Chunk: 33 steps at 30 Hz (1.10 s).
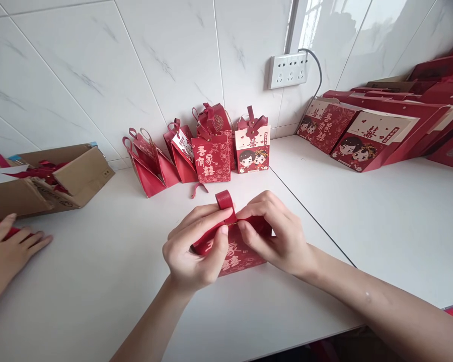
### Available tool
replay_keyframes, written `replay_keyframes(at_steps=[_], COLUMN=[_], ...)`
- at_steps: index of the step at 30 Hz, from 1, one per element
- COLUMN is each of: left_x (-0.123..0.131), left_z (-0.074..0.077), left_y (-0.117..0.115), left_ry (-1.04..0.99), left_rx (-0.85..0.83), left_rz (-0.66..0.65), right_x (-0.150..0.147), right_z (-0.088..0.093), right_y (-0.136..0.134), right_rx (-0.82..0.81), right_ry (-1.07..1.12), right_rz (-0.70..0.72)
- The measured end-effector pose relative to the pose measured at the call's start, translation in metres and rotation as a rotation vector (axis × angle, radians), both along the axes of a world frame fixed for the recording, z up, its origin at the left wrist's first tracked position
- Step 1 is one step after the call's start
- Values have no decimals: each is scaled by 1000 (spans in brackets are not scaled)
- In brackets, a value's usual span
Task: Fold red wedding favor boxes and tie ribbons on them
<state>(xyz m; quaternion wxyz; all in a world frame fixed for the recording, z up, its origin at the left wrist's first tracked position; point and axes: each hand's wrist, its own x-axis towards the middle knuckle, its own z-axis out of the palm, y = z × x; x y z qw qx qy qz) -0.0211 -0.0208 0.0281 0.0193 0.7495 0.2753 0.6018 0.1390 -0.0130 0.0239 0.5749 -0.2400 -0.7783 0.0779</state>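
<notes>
A red gift box (245,254) with pale Chinese characters and a floral print sits on the white table in front of me. From its top rises a looped red strap handle (223,199). My left hand (198,246) is closed on the box's upper left side, thumb and fingers pinching the base of the strap. Across from it, my right hand (277,234) pinches the top edge just right of the strap, thumb in front and fingers behind. Both hands cover parts of the box's front, and whatever fastens the strap is hidden under the fingertips.
Several finished-looking red gift boxes (213,158) stand against the tiled wall, with a loose strap (199,189) before them. An open cardboard carton (83,176) is at left, near another person's hand (13,256). More boxes (366,141) line the right. A power strip (288,70) hangs on the wall.
</notes>
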Motion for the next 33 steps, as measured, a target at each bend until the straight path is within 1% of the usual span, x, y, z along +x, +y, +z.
replay_keyframes(at_steps=[5, 11, 17, 19, 22, 24, 29, 33], left_x=[0, 1, 1, 1, 1, 1, 2, 3], left_z=[-1, -1, 0, 0, 0, 0, 0, 0], left_y=[0, -1, -1, -2, -2, -1, 0, 0], left_ry=[-3, 2, 13, 16, 23, 25, 22, 24], left_rx=[-22, -19, -12, 3, 11, 6, -8, 19], left_rz=[4, 11, 9, 5, -14, -11, 23, 27], right_x=[0, 0, 0, 0, -1, -2, -4, -5], right_z=[0, 2, 1, 0, -1, -2, -1, -1], right_y=[0, 0, 1, 0, -1, -2, -1, -2], right_rx=[-23, 11, 1, -49, -203, -270, -248, -249], right_ry=[-12, 0, 25, 68, 143, 168, 187, 201], right_rz=[-23, -13, 5, 19, 46, 70, 107, 155])
